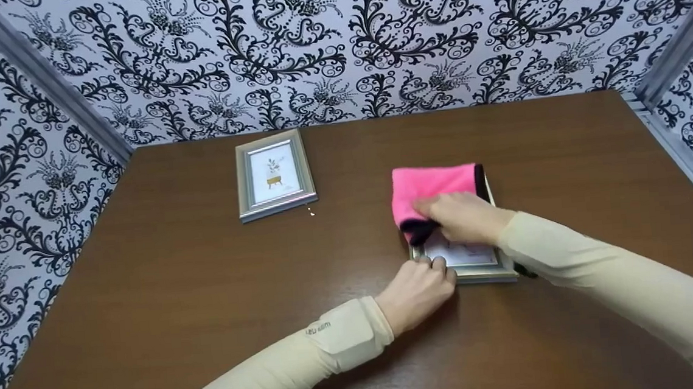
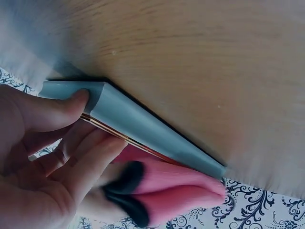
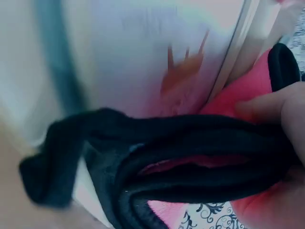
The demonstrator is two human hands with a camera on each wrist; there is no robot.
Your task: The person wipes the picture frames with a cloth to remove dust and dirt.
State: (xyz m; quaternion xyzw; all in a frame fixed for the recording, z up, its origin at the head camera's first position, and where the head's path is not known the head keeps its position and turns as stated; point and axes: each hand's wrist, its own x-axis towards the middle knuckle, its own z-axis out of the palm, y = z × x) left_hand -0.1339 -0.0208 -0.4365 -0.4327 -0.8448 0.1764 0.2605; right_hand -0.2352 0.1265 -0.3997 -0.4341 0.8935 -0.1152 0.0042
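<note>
frames [image 1: 469, 254], two; left hand [image 1: 419, 292] pinching one, right hand [image 1: 467, 218] grasping one pink cloth [image 1: 434, 183]

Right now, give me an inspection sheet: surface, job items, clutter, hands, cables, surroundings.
Surface: brown wood-grain tabletop.
Job items: black-trimmed pink cloth covers the far part of the right-hand picture frame; the left-hand picture frame, with a potted-plant print, lies farther back.
Clutter: small white spots by the left-hand frame; debris or glare, can't tell.
Hands: left hand grips the right-hand frame's near-left corner; right hand holds the cloth on it.
Cables: nothing seen.
Surroundings: black-and-white scroll-patterned walls, grey corner posts.
</note>
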